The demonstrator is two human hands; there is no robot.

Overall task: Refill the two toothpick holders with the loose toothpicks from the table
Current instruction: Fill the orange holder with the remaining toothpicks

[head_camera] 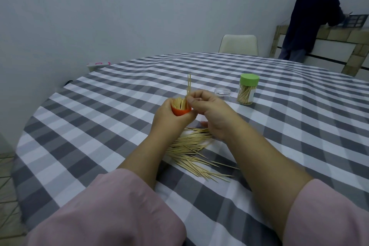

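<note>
My left hand (pixel 169 120) grips an orange toothpick holder (pixel 180 113), raised above the table and packed with upright toothpicks. My right hand (pixel 209 110) pinches a few toothpicks (pixel 188 84) that stand upright right beside the holder's mouth. A heap of loose toothpicks (pixel 191 150) lies on the checked tablecloth below my wrists, partly hidden by them. The second holder (pixel 247 90), clear with a green lid on, stands upright at the right, holding toothpicks.
A small clear lid (pixel 222 92) lies left of the green-lidded holder. The round table (pixel 99 118) has a grey and white checked cloth. A pale chair (pixel 238 44) stands at the far side. A person in dark clothes (pixel 311 16) stands at a counter, far right.
</note>
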